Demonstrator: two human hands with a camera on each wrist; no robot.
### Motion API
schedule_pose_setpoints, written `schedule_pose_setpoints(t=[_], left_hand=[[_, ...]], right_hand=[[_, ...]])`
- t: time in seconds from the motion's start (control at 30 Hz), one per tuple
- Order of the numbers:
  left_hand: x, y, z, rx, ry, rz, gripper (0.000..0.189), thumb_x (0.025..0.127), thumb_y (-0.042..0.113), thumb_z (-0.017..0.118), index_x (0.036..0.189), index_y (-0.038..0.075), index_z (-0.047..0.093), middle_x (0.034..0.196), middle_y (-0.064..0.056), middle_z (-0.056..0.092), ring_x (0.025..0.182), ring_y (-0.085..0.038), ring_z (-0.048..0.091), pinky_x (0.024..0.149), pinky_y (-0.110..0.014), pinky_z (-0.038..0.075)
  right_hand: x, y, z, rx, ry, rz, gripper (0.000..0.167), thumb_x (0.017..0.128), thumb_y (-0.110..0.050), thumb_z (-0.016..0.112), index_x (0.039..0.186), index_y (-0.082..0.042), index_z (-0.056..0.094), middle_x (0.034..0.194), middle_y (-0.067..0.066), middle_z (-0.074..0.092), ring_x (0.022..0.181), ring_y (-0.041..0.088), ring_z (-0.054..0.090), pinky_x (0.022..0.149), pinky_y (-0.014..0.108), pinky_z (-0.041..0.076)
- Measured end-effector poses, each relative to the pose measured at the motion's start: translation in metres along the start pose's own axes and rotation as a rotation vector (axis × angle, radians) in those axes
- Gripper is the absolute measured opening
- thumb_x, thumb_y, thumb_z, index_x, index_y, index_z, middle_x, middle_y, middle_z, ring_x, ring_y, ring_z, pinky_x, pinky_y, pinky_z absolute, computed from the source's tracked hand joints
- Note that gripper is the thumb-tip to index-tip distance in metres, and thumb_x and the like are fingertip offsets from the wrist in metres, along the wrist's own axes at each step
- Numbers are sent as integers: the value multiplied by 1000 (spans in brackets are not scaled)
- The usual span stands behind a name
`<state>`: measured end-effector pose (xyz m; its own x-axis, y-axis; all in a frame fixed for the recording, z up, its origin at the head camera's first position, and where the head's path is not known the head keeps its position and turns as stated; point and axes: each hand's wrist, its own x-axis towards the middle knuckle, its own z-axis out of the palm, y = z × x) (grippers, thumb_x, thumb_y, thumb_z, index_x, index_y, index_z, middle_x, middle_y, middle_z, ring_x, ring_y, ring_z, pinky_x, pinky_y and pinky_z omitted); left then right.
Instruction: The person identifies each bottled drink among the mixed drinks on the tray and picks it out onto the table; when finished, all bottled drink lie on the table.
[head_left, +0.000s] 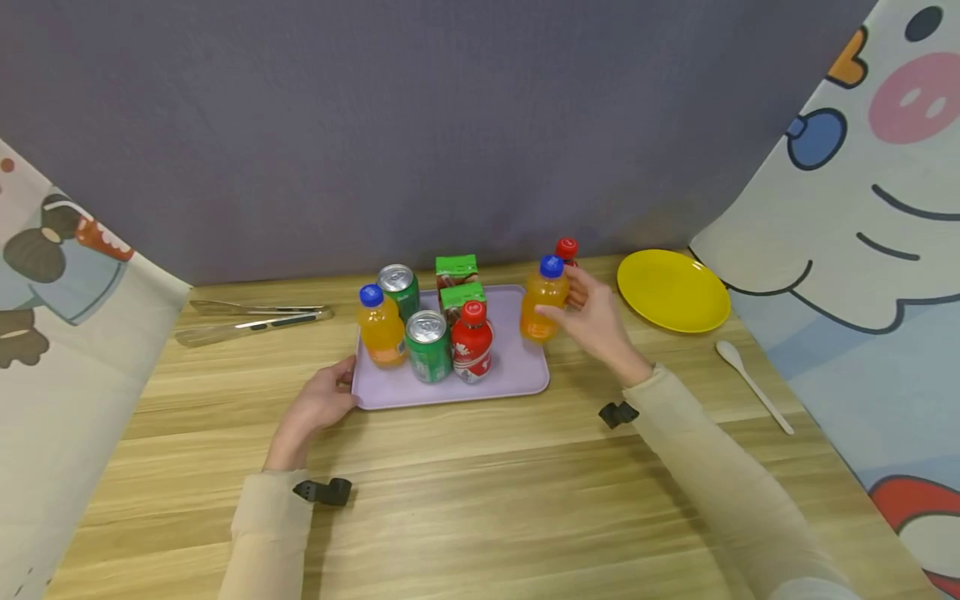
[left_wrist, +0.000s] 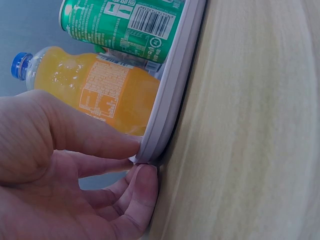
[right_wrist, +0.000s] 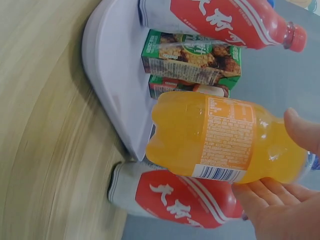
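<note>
A grey backdrop (head_left: pixel 450 125) rises behind the wood-grain tabletop (head_left: pixel 450 508) in front of me, with a cartoon-printed sheet on my left (head_left: pixel 52 433) and another cartoon-printed sheet on my right (head_left: pixel 907 275). The lilac tray (head_left: pixel 510 379) lies on the tabletop, between my hands. To its right is a round yellow plate (head_left: pixel 673 290); to its left lie metal tongs (head_left: pixel 258 323), their arms apart.

My left hand (head_left: pixel 322 402) pinches the tray's near left corner, thumb on the rim and fingers at its outer side. My right hand (head_left: pixel 596 321) grips an orange drink bottle with a blue cap (head_left: pixel 542 293) between thumb and fingers, at the tray's right end; I cannot tell whether its base touches the tray. Just beyond that hand, a red-labelled bottle (right_wrist: pixel 175 197) stands on the tabletop beside the tray.

On the tray, a second orange bottle (head_left: pixel 383 335) stands at the left end, and a red-capped bottle (head_left: pixel 472 346) near the middle. Between them is a green can (head_left: pixel 428 354), with another green can (head_left: pixel 401 293) behind the orange bottle. Two green-topped drink cartons (head_left: pixel 462 295) stand behind the red-capped bottle. A pale spoon (head_left: pixel 756 390) lies at the far right.
</note>
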<state>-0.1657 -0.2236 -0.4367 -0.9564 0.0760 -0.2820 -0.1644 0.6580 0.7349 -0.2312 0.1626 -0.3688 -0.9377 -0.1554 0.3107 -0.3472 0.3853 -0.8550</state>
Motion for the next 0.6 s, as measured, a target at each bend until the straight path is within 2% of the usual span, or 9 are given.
schedule_pose_setpoints(t=[0.17, 0.37, 0.6], left_hand=[[-1, 0, 0, 0, 3, 6, 76, 78, -5, 60, 145, -11, 25, 118, -27, 53, 99, -32, 52, 82, -40, 45], [-1, 1, 0, 2, 1, 5, 75, 78, -5, 59, 145, -10, 25, 119, -27, 54, 97, -32, 51, 81, -40, 44], [-1, 1, 0, -2, -2, -5, 75, 78, -5, 59, 145, -9, 25, 118, -27, 54, 94, -31, 51, 77, -38, 44]], right_hand=[[2, 20, -8, -21, 11, -7, 64, 77, -11, 79, 131, 6, 50, 122, 22, 59, 108, 33, 59, 91, 42, 45], [-1, 24, -18, -14, 6, 7, 64, 78, -11, 78, 133, 4, 48, 124, 21, 58, 109, 33, 58, 92, 44, 44], [-1, 27, -26, -35, 42, 44, 64, 77, -13, 79, 131, 4, 50, 122, 22, 59, 109, 32, 58, 91, 41, 45]])
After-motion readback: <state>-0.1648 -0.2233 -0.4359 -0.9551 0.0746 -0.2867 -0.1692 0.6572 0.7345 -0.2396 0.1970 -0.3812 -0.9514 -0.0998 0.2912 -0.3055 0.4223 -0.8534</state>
